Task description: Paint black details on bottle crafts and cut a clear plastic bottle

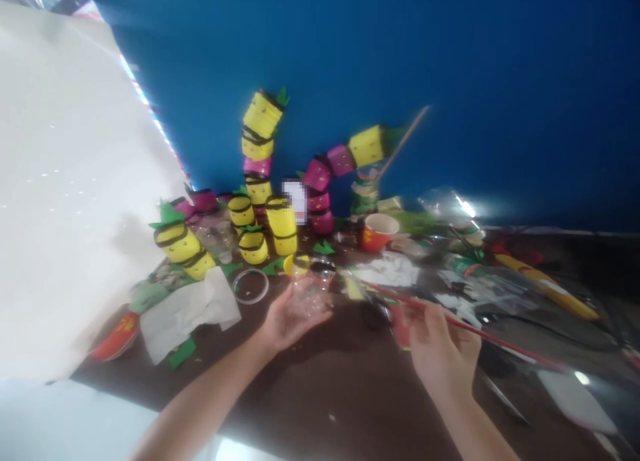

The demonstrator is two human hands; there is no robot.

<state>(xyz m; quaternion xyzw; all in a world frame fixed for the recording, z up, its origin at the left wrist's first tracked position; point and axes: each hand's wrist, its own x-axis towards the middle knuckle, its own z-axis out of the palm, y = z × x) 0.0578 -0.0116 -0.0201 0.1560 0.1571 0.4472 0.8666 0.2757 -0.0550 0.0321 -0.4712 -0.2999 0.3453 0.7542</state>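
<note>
My left hand [281,322] is wrapped round a clear plastic cup-like piece [309,300], tilted, with a dark band at its rim. Between the fingers of my right hand [444,348] lies a long, thin red paintbrush [515,349]. Its left end points toward the clear piece but stays apart from it; the tip is blurred. Just behind the clear piece is a small yellow cup [297,265]. A clear ring [251,286] rests on the brown table [300,401] to the left of my left hand.
Yellow cup stacks [283,226] with black bands and purple ones [321,221] stand along the blue wall. A red paper cup [380,233], crumpled tissue [387,270], a plastic bottle [467,269] and a yellow cutter-like tool [547,286] lie behind my right hand. White paper [187,311] lies left.
</note>
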